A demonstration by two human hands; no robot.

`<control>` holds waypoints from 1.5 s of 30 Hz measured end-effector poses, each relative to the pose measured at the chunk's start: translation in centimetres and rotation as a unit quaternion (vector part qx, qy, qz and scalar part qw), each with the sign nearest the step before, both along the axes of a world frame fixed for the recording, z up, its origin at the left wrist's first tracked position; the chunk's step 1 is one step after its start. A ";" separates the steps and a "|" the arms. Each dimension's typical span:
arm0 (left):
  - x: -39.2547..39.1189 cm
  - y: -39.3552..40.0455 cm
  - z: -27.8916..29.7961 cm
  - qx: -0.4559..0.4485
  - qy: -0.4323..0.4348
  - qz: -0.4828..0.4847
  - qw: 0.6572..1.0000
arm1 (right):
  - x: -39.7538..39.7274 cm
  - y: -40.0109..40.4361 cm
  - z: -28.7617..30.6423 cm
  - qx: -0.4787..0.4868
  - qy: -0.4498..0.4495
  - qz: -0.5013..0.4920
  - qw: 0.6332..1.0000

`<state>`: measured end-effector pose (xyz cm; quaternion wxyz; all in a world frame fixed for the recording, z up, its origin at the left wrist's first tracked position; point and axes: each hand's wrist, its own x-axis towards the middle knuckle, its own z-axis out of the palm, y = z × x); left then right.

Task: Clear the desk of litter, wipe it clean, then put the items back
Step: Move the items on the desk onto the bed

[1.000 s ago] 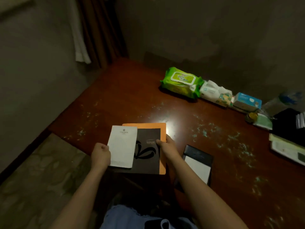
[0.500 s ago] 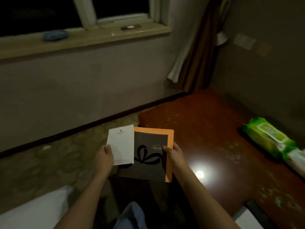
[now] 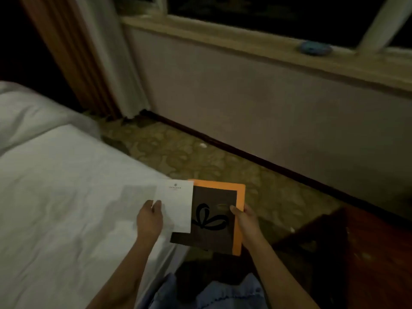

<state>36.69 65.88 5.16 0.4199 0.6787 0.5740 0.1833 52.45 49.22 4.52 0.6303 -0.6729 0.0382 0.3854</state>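
Note:
I hold a stack of flat paper items between both hands above the bed's edge. On top at the left lies a white card (image 3: pixel 176 206) with a small logo. Under it is a dark brown booklet (image 3: pixel 211 221) with a black bow drawn on it, and beneath that an orange folder (image 3: pixel 239 219). My left hand (image 3: pixel 149 219) grips the white card's left edge. At the stack's right edge my right hand (image 3: pixel 245 221) holds on, its thumb on the brown booklet. Only a corner of the red-brown desk (image 3: pixel 367 253) shows at the lower right.
A bed with a white sheet (image 3: pixel 66 197) fills the left. Patterned carpet (image 3: pixel 223 157) runs between bed and wall. A window sill (image 3: pixel 267 47) with a small blue object (image 3: pixel 315 48) crosses the top right. Brown and white curtains (image 3: pixel 89 59) hang at the upper left.
I have turned left, away from the desk, toward the bed, carrying the stack with the same grip. The desk has slid out to the lower right; the wipes packs are out of view.

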 end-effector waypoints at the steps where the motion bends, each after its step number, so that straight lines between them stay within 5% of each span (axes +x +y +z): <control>1: -1.5 0.1 0.2 0.002 -0.001 0.038 0.999 | -0.3 1.6 -0.2 0.001 0.000 0.035 0.999; 11: -13.8 -2.7 -1.9 0.002 -0.009 0.341 0.940 | -6.6 11.6 -1.4 -0.027 -0.053 0.302 0.951; 20: -26.9 -6.9 -4.1 0.002 0.006 0.513 0.858 | -18.6 15.7 -2.6 -0.028 -0.046 0.425 0.904; 35: -52.3 -4.9 -10.1 -0.052 0.024 0.570 0.820 | -44.0 24.5 -7.1 -0.110 -0.067 0.467 0.875; 45: -57.1 -6.9 -13.7 -0.143 0.004 0.584 0.799 | -54.0 30.0 -10.0 -0.136 -0.138 0.545 0.816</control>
